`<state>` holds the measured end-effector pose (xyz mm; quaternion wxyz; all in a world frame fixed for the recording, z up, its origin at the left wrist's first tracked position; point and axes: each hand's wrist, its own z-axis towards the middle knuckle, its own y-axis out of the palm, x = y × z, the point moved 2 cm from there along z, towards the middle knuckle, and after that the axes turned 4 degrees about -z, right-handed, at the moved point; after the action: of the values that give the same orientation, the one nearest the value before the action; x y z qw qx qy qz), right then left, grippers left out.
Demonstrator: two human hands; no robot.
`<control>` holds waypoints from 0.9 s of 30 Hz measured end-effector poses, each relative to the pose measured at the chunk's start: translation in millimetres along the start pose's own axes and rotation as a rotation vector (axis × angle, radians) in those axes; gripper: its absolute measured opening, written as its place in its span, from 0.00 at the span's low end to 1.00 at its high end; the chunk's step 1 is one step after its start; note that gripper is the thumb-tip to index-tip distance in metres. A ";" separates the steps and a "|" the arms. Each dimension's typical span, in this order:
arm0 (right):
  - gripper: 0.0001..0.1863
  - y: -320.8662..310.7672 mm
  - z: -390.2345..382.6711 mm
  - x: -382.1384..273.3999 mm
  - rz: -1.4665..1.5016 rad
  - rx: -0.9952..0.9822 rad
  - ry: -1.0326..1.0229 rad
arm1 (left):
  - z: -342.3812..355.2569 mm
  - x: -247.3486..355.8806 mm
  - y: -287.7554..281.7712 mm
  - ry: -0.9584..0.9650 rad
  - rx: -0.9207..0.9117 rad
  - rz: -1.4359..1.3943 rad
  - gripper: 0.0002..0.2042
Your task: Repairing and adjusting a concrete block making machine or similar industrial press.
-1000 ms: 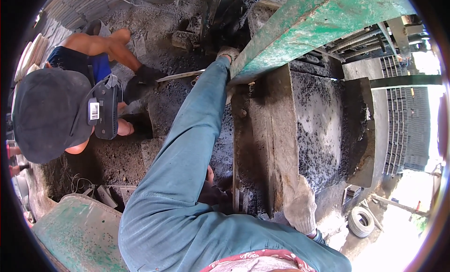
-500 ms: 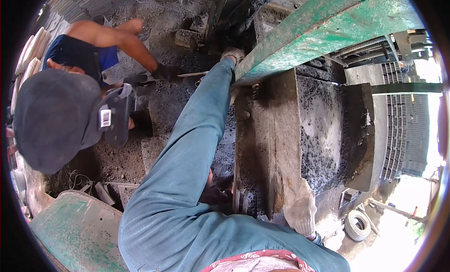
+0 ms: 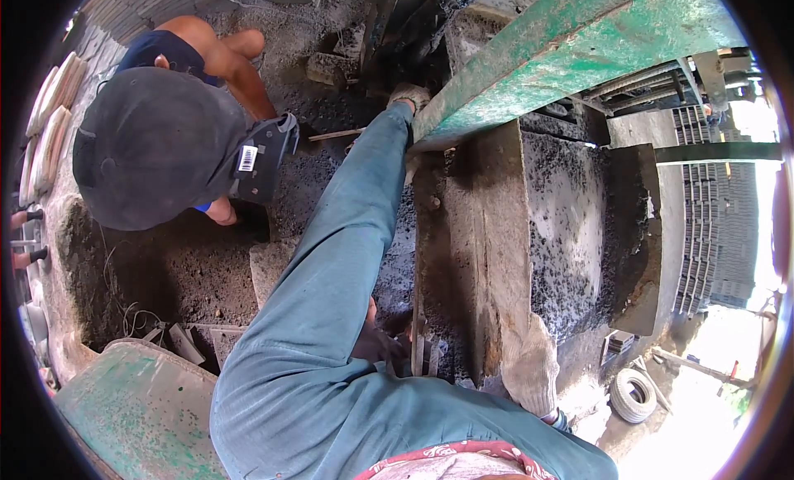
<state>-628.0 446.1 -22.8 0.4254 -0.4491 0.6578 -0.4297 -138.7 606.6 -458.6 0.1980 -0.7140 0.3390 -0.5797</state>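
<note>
My left arm, in a teal sleeve, reaches far ahead. My left hand (image 3: 411, 94), in a dirty pale glove, is closed at the lower end of a thick green metal beam (image 3: 529, 74); what its fingers hold is partly hidden. Close to my body on the right, my right hand (image 3: 529, 366), in a white knit glove, grips the near corner of a worn metal box (image 3: 506, 232). Black grit coats the pale plate (image 3: 566, 223) beside that edge.
A co-worker in a dark cap (image 3: 157, 149) bends over the gritty ground at left. A green wheelbarrow tray (image 3: 141, 405) stands near left. At right are a tire (image 3: 633, 396) and stacked grey blocks (image 3: 732, 232). Pale sacks (image 3: 54, 132) lie far left.
The co-worker's head has shifted right and farther away, and the cap now hides the tool and dark-gloved hand seen before. Both my hands have stayed in place.
</note>
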 end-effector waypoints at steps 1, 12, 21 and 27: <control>0.13 -1.4 0.2 -0.2 0.000 0.002 0.003 | 0.6 3.1 1.4 -0.042 0.012 -0.047 0.22; 0.12 0.0 1.8 -0.5 -0.048 -0.029 0.032 | 11.5 -1.9 17.8 -0.007 -0.036 -0.060 0.24; 0.12 -0.3 -0.5 -2.2 -0.017 0.003 -0.070 | 2.0 -17.5 -5.1 -0.148 0.051 -0.137 0.26; 0.13 -0.2 3.3 4.9 -0.045 0.006 -0.013 | -56.2 46.1 -36.2 -0.060 0.038 -0.235 0.28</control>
<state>-626.0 440.8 -24.3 0.4211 -0.4656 0.6434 -0.4381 -179.0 604.9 -388.2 0.1522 -0.7621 0.2357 -0.5835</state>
